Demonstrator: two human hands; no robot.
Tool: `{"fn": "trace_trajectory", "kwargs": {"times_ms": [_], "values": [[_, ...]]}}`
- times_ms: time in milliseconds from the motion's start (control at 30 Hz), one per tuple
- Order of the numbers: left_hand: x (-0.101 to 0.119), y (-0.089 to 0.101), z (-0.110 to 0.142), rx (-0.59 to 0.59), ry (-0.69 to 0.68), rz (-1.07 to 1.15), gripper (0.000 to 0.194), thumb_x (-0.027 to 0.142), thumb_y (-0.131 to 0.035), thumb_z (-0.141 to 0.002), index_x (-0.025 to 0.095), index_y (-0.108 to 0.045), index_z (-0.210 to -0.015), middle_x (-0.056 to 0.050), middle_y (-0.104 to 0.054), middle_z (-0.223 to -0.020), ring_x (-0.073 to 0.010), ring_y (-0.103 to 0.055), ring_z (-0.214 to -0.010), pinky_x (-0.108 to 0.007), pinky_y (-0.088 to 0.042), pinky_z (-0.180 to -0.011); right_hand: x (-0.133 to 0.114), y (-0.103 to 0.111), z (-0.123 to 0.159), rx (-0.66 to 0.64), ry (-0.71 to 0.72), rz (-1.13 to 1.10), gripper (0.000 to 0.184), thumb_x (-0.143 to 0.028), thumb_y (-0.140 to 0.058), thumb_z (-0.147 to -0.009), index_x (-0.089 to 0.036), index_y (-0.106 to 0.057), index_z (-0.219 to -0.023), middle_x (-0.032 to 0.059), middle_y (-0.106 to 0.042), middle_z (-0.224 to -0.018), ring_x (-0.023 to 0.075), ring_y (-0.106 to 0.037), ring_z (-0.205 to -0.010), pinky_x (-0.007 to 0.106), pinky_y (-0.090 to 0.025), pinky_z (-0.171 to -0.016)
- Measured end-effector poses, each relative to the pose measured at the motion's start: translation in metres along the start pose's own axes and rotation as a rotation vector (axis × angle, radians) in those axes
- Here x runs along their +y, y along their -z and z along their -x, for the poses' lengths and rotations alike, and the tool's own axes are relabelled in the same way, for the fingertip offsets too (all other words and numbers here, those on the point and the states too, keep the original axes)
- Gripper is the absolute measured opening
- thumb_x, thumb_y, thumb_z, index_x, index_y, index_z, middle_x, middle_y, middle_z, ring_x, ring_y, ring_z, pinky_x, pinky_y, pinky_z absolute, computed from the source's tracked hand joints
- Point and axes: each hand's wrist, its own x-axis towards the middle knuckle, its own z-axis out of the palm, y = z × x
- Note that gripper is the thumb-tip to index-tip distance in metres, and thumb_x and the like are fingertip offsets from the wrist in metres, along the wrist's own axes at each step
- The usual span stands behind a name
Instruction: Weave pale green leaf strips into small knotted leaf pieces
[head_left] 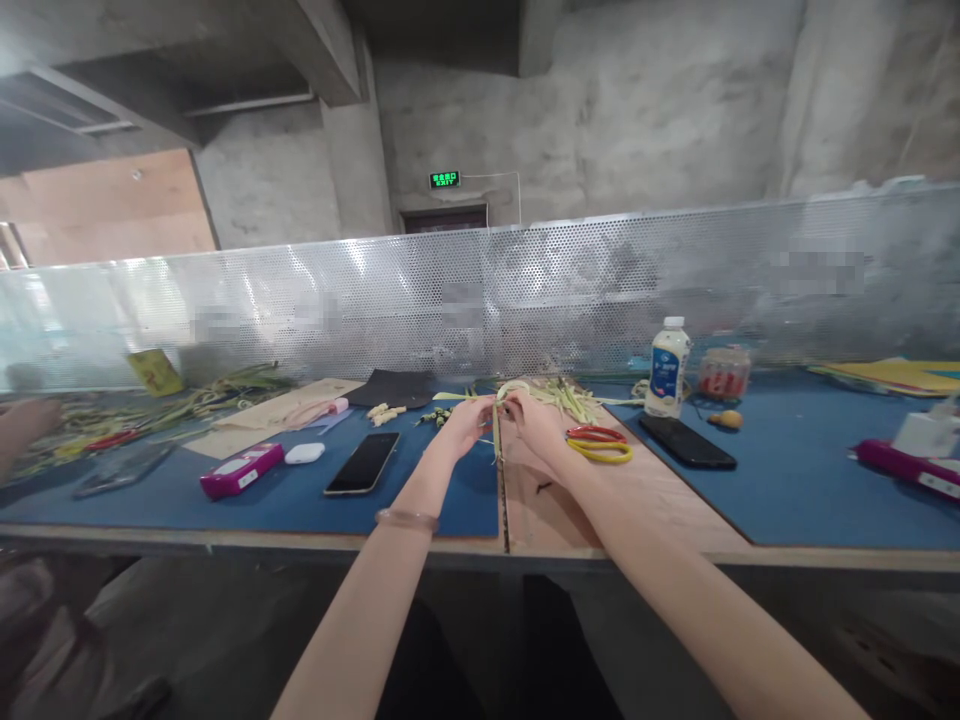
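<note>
Both my arms reach out over the workbench. My left hand (466, 422) and my right hand (531, 418) meet at the middle of the bench, each pinching a pale green leaf strip (498, 432) that hangs down between them. More cut green strips (566, 397) lie in a loose pile just behind my hands. A bracelet sits on my left wrist.
Scissors with red and yellow handles (600, 443) lie right of my hands. A black phone (363, 463), white earbud case (304, 453) and magenta box (241, 470) lie left. A white bottle (667, 367), second phone (686, 441) and perforated metal screen (480, 300) stand behind. Another person's hand (26, 420) is far left.
</note>
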Motion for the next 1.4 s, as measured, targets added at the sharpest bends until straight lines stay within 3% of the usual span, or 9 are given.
{"fn": "trace_trajectory", "kwargs": {"times_ms": [333, 633, 933, 1133, 1267, 1400], "values": [[0.005, -0.004, 0.008, -0.069, 0.007, 0.027, 0.018, 0.024, -0.070, -0.066, 0.014, -0.065, -0.080, -0.005, -0.067, -0.076, -0.0131, -0.060, -0.069, -0.026, -0.043, -0.069, 0.006, 0.003, 0.000, 0.045, 0.037, -0.002, 0.015, -0.021, -0.045, -0.089, -0.015, -0.058, -0.090, 0.0026, -0.062, -0.085, 0.0144, -0.056, -0.079, 0.029, -0.042, -0.073], [0.005, -0.003, 0.008, -0.063, 0.004, 0.019, 0.021, 0.022, -0.076, -0.059, 0.014, -0.061, -0.072, -0.001, -0.063, -0.065, -0.0104, -0.058, -0.061, -0.024, -0.043, -0.065, 0.012, 0.002, -0.001, 0.043, 0.085, 0.043, 0.017, -0.025, -0.045, -0.090, -0.014, -0.058, -0.086, 0.0014, -0.061, -0.082, 0.0139, -0.057, -0.078, 0.030, -0.043, -0.073], [0.010, -0.008, 0.014, -0.066, 0.012, 0.037, 0.015, 0.019, -0.073, -0.062, 0.014, -0.059, -0.068, -0.001, -0.062, -0.064, -0.0103, -0.058, -0.062, -0.024, -0.042, -0.066, 0.007, 0.008, -0.001, 0.094, 0.091, 0.160, 0.020, -0.023, -0.041, -0.091, -0.018, -0.059, -0.083, 0.0042, -0.062, -0.080, 0.0179, -0.054, -0.081, 0.030, -0.038, -0.075], [0.012, -0.003, 0.009, -0.003, -0.070, 0.105, 0.016, 0.021, -0.072, -0.065, 0.015, -0.061, -0.075, -0.002, -0.064, -0.073, -0.0104, -0.058, -0.067, -0.024, -0.043, -0.068, -0.013, 0.020, 0.003, 0.203, 0.103, 0.268, 0.027, -0.032, -0.036, -0.091, -0.016, -0.057, -0.099, 0.0132, -0.052, -0.109, 0.0263, -0.041, -0.101, 0.039, -0.028, -0.089], [0.012, -0.001, 0.007, 0.015, -0.093, 0.128, 0.021, 0.020, -0.075, -0.061, 0.014, -0.063, -0.077, -0.003, -0.064, -0.074, -0.0100, -0.058, -0.065, -0.024, -0.043, -0.068, -0.022, 0.016, 0.006, 0.136, 0.191, 0.326, 0.029, -0.039, -0.041, -0.089, -0.017, -0.060, -0.088, 0.0112, -0.053, -0.101, 0.0259, -0.041, -0.095, 0.038, -0.029, -0.086], [0.011, -0.002, 0.008, 0.021, -0.078, 0.126, 0.023, 0.020, -0.077, -0.059, 0.013, -0.064, -0.077, -0.003, -0.065, -0.071, -0.0103, -0.058, -0.063, -0.024, -0.043, -0.065, -0.024, 0.006, 0.006, 0.065, 0.264, 0.366, 0.025, -0.031, -0.040, -0.090, -0.018, -0.061, -0.084, 0.0096, -0.055, -0.092, 0.0241, -0.041, -0.091, 0.037, -0.030, -0.082]]}}
